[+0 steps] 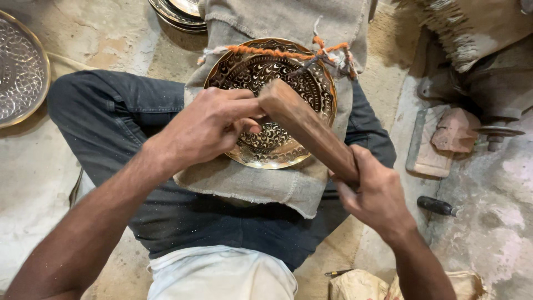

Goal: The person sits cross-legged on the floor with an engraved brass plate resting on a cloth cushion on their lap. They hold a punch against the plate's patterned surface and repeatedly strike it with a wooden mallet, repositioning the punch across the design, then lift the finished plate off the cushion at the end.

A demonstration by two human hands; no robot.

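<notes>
Right hand [373, 191] grips the wooden mallet [308, 130] tight; left hand [208, 125], fingers curled shut, presses on the engraved brass plate [311, 83] over grey cloth [261, 186].

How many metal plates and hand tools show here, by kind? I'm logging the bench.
Engraved brass plate on the lap cloth: 1
Other metal plates, at left edge and stacked at top: at least 2
Wooden mallet in right hand: 1
Black-handled tool on floor: 1
Total: at least 5
</notes>
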